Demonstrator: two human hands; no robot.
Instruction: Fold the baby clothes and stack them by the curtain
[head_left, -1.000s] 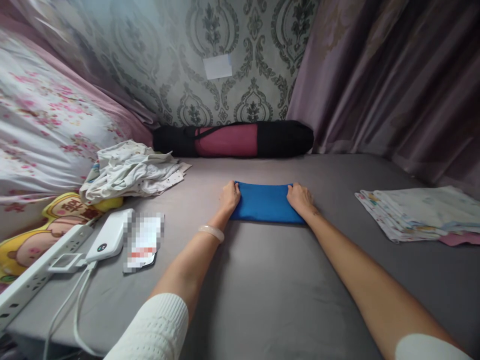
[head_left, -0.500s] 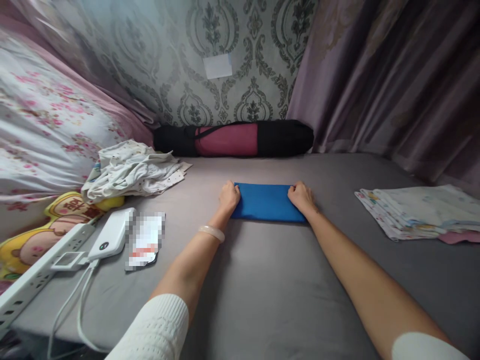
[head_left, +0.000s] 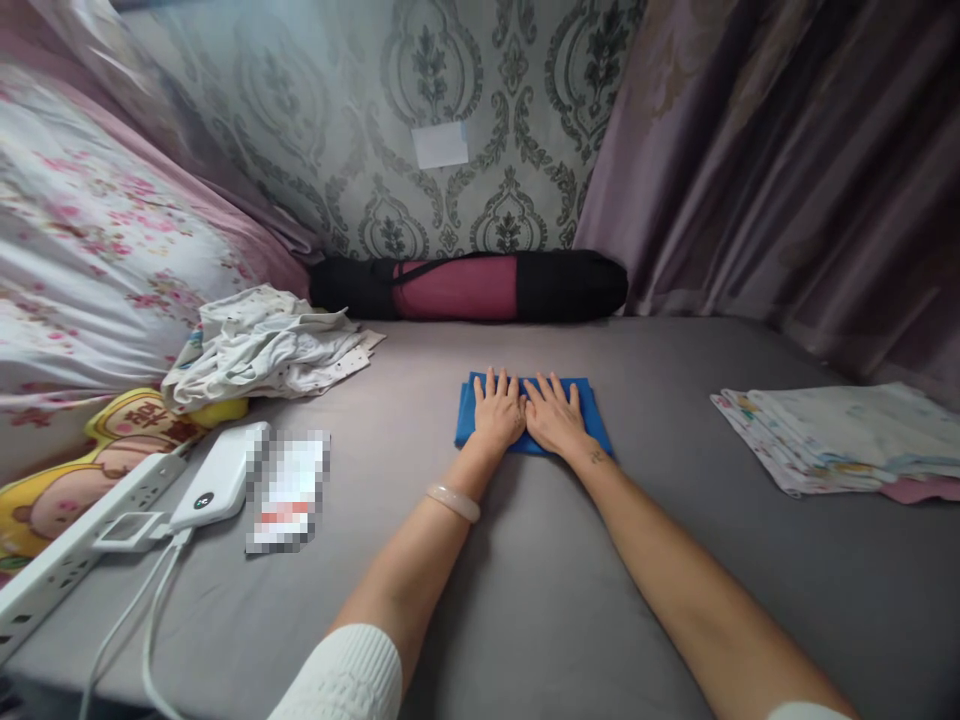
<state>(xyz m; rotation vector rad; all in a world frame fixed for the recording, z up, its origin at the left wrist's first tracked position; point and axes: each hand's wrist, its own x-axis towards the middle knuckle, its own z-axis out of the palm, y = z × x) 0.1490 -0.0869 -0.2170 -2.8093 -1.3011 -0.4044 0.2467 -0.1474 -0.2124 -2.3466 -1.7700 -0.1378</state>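
A folded blue cloth (head_left: 598, 415) lies flat on the grey sheet (head_left: 540, 580), straight ahead of me. Both palms rest on top of it, side by side with the thumbs touching or nearly so. My left hand (head_left: 498, 408) has its fingers spread over the left half. Over the right half lies my right hand (head_left: 555, 412), its fingers also stretched out and pointing away from me. The middle of the cloth is hidden under the hands. Its left and right ends show, with folded layers visible at the left edge.
A long black and maroon bag (head_left: 457, 288) lies along the wall. At right is a stack of folded patterned cloths (head_left: 832, 435); at left, a crumpled pile of pale cloth (head_left: 262, 345). Nearer left are a white power bank (head_left: 221, 475), a blurred phone-like object (head_left: 289, 490) and a power strip (head_left: 82, 545).
My hands have let go of the cloth's two far corners and moved inward. They now lie flat on it with fingers spread. The view has tilted slightly upward.
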